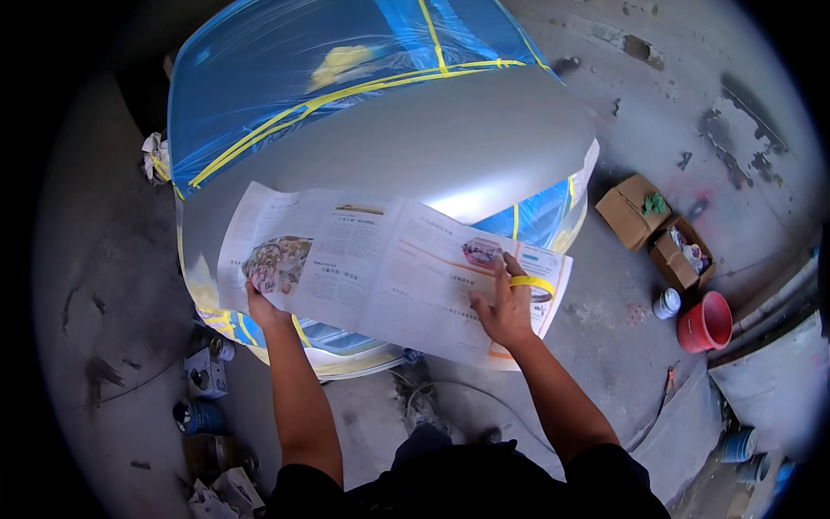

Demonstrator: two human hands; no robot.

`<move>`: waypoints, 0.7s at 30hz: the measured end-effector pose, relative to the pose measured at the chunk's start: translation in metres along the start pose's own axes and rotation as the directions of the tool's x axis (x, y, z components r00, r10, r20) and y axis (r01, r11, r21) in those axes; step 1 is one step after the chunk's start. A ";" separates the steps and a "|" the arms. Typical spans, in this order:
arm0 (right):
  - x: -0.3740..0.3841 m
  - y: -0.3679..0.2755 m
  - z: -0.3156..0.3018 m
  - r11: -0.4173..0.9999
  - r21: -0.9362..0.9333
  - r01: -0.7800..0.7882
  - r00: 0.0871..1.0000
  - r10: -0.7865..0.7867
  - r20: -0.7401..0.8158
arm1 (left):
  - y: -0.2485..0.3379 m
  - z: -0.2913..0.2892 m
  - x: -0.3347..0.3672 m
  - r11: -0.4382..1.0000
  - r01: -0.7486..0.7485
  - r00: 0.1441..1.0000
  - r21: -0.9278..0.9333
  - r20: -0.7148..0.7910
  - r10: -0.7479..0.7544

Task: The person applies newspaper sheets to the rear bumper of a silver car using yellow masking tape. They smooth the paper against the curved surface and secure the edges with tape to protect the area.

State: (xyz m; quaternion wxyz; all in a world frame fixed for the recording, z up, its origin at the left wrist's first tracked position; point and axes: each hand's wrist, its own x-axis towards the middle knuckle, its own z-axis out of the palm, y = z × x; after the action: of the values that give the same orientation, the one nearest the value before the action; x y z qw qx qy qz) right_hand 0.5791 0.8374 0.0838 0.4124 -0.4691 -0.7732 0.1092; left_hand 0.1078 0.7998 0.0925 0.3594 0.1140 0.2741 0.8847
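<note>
A wide printed newspaper sheet (pixel 385 259) is spread in front of me, over the near part of a car body masked in blue film. My left hand (pixel 268 310) grips its lower left edge, thumb on the printed face and the other fingers hidden behind. Over the sheet's right part lies my right hand (pixel 504 310), with a roll of yellow masking tape (pixel 531 283) held at its fingers. Beyond the paper is a smooth grey body panel (pixel 415 130). Yellow tape strips (pixel 346 93) edge the blue masking film (pixel 259 78) above it.
To the right stand cardboard boxes (pixel 634 210), a small can (pixel 667 304) and a red bucket (pixel 705 323). A hose (pixel 484 394) runs over the floor near my feet. Cans (pixel 199 417) and a white box (pixel 206 374) sit at the lower left.
</note>
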 end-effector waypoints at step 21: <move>0.266 -0.016 0.090 0.730 -0.257 0.634 0.714 -0.423 0.558 | 0.058 -0.060 -0.023 0.177 -0.157 0.432 0.972 -0.093 0.897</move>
State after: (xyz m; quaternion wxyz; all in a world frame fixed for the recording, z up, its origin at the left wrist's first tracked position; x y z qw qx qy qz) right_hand 0.4436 1.0657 0.1779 0.1151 -0.2595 -0.9553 -0.0821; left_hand 0.0666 0.7255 0.0758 -0.2598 0.0458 0.7219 0.6397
